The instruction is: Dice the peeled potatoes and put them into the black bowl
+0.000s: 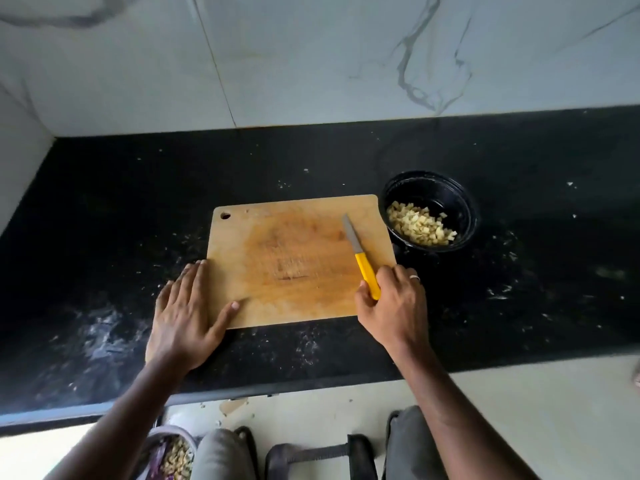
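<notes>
Seen from the head camera, a wooden board point(298, 261) lies flat on a black bench point(121, 202) set against a pale marble-patterned wall point(311, 57). The board's top is bare wood, scored and stained darker at the middle, with a hanging hole at its far left corner.

The left hand point(185, 317) lies flat with fingers straight on the bench at the board's near left corner, fingertips against the left edge and the thumb resting on the board itself. The right hand point(394, 306) grips the yellow handle of a knife point(360, 258) at the board's near right corner; the blade lies low over the wood and points away toward the far edge. A ring shows on one finger of that hand.

The bowl point(462, 209), black and round, stands on the bench just beside the board's far right corner. Diced potato point(420, 225), pale yellow, is heaped inside it toward the near side.

White flecks and scraps are scattered over the bench around the board. Below the bench edge, the person's knees are visible, and at lower left a container point(175, 455) holds pale pieces, blurred.
</notes>
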A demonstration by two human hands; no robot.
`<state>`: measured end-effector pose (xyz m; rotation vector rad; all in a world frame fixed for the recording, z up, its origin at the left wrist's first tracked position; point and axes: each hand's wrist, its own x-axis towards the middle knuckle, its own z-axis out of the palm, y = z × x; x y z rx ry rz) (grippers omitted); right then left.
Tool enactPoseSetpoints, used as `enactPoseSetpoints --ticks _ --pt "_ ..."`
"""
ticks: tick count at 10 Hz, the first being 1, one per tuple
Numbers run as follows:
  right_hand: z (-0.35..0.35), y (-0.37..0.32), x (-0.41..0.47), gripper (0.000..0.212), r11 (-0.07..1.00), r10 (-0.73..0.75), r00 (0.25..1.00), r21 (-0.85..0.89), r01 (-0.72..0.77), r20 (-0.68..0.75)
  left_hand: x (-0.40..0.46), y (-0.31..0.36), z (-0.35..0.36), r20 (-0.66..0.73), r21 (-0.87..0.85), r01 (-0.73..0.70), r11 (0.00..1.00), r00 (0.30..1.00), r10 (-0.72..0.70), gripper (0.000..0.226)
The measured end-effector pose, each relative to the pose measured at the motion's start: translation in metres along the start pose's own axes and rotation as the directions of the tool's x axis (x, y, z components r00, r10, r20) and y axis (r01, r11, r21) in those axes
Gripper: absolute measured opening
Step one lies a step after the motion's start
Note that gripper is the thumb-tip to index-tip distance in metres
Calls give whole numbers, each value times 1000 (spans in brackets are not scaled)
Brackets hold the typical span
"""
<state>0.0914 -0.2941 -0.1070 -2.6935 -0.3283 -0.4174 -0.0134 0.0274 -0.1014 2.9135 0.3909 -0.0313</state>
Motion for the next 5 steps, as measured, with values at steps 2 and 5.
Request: enactPoseSetpoints --ticks 2,5 --pt "-9 -3 2 29 996 69 997 45 -71 47 1 8 -17 129 10 46 999 991 -47 106" --pt "-42 -3 23 46 985 77 993 145 -90 94 15 36 -66 78 -40 24 999 997 -21 95"
